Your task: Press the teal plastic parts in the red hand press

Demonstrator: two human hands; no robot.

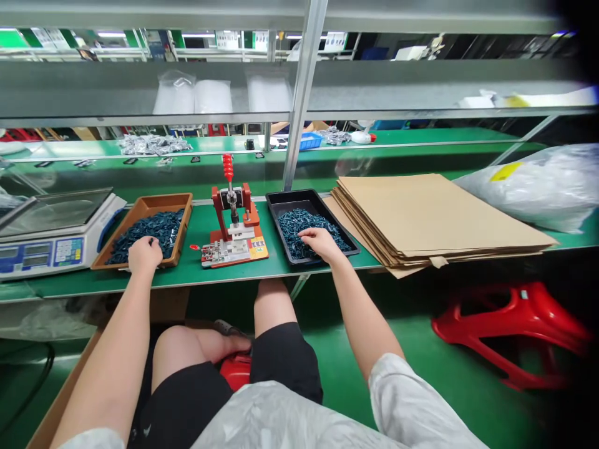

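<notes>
My left hand (145,255) is curled down into a pile of small dark blue parts (150,229) in a brown tray (165,199); can't tell if it's gripping any. My right hand (322,243) is open, fingers resting on a second pile of dark blue parts (299,227) in a black tray (299,198). Both trays sit on a green workbench (224,277), with a red hand press (233,215) between them. Digital scale (56,234) just left of the brown tray. Stack of cardboard sheets (435,212) just right of the black tray, white plastic sack (528,187) beyond it. Red plastic stool (510,330) on the floor to my right. Plastic bags (174,93) on the shelf (421,87) above.
</notes>
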